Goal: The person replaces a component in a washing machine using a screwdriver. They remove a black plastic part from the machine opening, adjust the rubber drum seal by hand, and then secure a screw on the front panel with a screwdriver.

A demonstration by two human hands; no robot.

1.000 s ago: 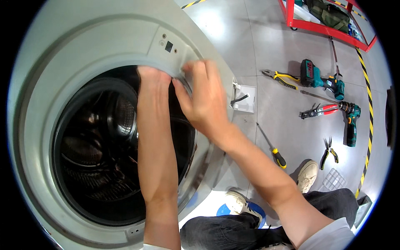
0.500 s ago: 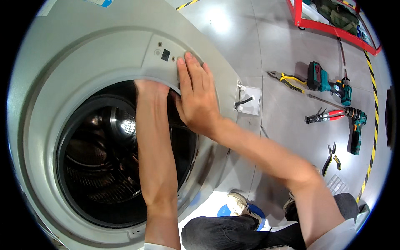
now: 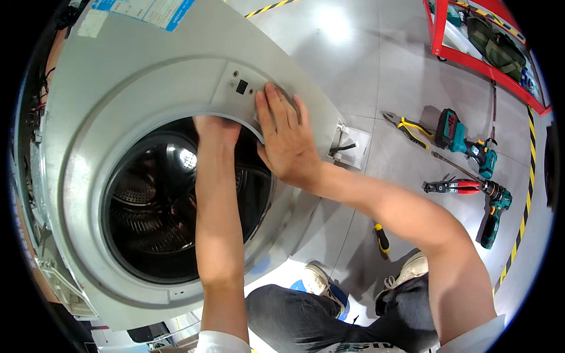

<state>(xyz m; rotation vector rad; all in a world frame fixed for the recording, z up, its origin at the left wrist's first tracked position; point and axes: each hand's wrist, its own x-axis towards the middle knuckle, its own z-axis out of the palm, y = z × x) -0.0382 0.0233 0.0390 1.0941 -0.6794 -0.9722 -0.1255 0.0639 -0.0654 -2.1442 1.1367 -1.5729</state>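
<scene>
A washing machine front panel (image 3: 97, 182) in grey takes up the left side, its round door opening showing the dark rubber gasket (image 3: 112, 250) and the metal drum (image 3: 138, 194). My left hand (image 3: 218, 130) reaches through the top of the opening; its fingers are hidden behind the panel. Just right of it, my right hand (image 3: 286, 138) lies flat on the panel by the opening's upper right rim, fingers stretched out and holding nothing. Near those fingertips is the dark latch slot (image 3: 241, 86), with small screw holes around it.
A small white hatch (image 3: 353, 147) with a black hose stands at the panel's right edge. Pliers (image 3: 408, 128), red-handled cutters (image 3: 453, 186), two cordless drills (image 3: 479, 156) and a screwdriver (image 3: 382, 238) lie on the floor. A red cart (image 3: 494, 67) stands far right.
My view has shifted, showing the machine's left edge and a screwdriver on the floor. My right hand's fingers are spread a little more. My left hand stays inside the opening.
</scene>
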